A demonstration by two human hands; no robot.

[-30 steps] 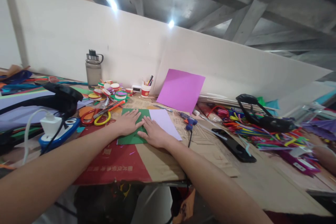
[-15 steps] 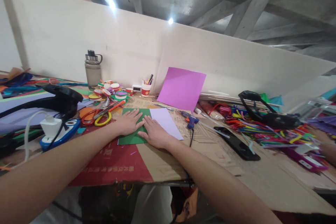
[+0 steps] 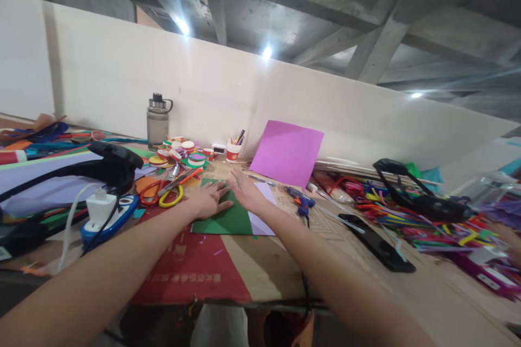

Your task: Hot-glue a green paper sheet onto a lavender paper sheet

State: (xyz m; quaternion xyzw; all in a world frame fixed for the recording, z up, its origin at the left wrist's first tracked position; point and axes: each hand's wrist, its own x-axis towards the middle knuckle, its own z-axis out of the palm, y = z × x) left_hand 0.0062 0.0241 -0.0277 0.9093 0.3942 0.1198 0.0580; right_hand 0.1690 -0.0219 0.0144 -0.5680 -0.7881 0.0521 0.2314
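Observation:
A green sheet of paper [image 3: 228, 220] lies over a pale lilac sheet [image 3: 262, 223] on the cardboard in front of me. My left hand [image 3: 210, 199] rests flat on the green sheet with its fingers spread. Over the boundary of the two sheets is my right hand [image 3: 247, 191], fingers stretched forward; I cannot tell whether it touches the paper. Scissors with red handles and scissors with a yellow handle [image 3: 171, 195] lie left of my left hand. To the right of my right hand sits a blue glue gun [image 3: 301, 201].
A purple sheet [image 3: 287, 152] leans on the white wall. Ribbon rolls [image 3: 188, 146], a bottle [image 3: 158, 122] and a pen cup [image 3: 233, 152] stand behind. A power strip [image 3: 109, 222] lies left; a black phone [image 3: 378, 244] and colourful pipe cleaners [image 3: 407, 222] lie right.
My right hand has shifted forward across the paper and its fingers now point away from me. The left hand stays on the green sheet. The whole view has tilted slightly upward.

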